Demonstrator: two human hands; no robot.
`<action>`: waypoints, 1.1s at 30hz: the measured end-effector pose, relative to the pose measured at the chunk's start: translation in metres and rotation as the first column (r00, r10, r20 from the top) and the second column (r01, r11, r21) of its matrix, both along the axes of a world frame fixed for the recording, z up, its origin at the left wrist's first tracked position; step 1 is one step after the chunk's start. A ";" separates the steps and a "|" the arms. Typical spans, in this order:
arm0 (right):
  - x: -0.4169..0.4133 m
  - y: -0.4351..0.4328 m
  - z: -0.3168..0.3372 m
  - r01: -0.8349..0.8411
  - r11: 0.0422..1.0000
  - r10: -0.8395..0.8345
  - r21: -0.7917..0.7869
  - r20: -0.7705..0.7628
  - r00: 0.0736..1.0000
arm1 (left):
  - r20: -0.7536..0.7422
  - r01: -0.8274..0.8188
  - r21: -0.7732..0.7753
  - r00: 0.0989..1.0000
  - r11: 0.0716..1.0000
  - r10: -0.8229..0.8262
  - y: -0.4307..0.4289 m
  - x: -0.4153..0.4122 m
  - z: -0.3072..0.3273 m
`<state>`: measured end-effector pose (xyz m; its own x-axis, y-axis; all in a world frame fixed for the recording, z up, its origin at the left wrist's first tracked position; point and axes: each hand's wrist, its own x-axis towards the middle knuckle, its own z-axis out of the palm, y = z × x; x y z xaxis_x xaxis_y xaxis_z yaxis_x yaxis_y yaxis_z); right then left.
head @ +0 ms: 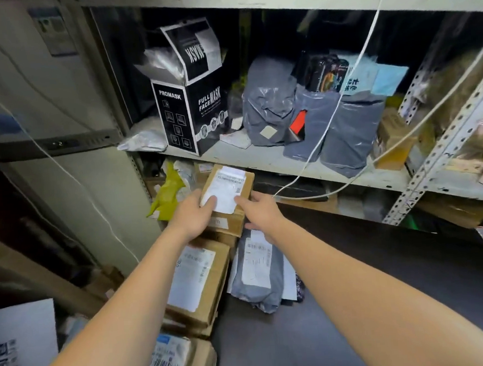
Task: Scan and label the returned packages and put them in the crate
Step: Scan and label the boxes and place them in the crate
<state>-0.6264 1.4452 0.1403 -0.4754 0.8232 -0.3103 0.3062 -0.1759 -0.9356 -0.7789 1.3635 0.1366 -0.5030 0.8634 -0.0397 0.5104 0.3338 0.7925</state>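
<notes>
Brown cardboard box with a white label, at the top of the stack of parcels under the shelf — left hand and right hand both grip it, fingers curled on its near edges. This seems the pick-up step; next comes lifting it clear for scanning — no scanner is visible.

In front of me the black box reads "PROMASK" on one side and "FULL FACE MASK" on the other. Its raised flap shows "MASK" upside down. A small display at my left shows "2". The label on the cardboard box I hold is too fine to read.
</notes>
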 end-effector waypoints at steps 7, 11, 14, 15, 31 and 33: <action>0.056 -0.011 0.018 0.080 0.995 -0.070 0.054 -0.164 0.984 | -0.013 0.095 0.211 0.995 0.973 -0.094 -0.007 0.055 0.033; 0.148 -0.025 0.022 0.162 0.982 -0.148 0.092 -0.144 0.978 | -0.039 0.194 0.199 0.981 0.961 -0.190 -0.013 0.132 0.035; 0.242 -0.049 0.012 0.235 0.966 -0.225 0.109 -0.097 0.969 | 0.032 0.259 0.169 0.963 0.951 -0.268 -0.023 0.217 0.020; 0.277 -0.060 0.006 0.271 0.956 -0.263 0.112 -0.079 0.962 | 0.048 0.286 0.155 0.954 0.946 -0.297 -0.028 0.250 0.012; 0.626 -0.210 -0.096 0.413 0.909 -0.407 -0.051 0.101 0.908 | 0.319 0.434 -0.074 0.863 0.898 -0.391 -0.145 0.606 -0.119; 0.635 -0.211 -0.105 0.405 0.911 -0.399 -0.073 0.090 0.913 | 0.323 0.423 -0.091 0.869 0.902 -0.375 -0.147 0.617 -0.123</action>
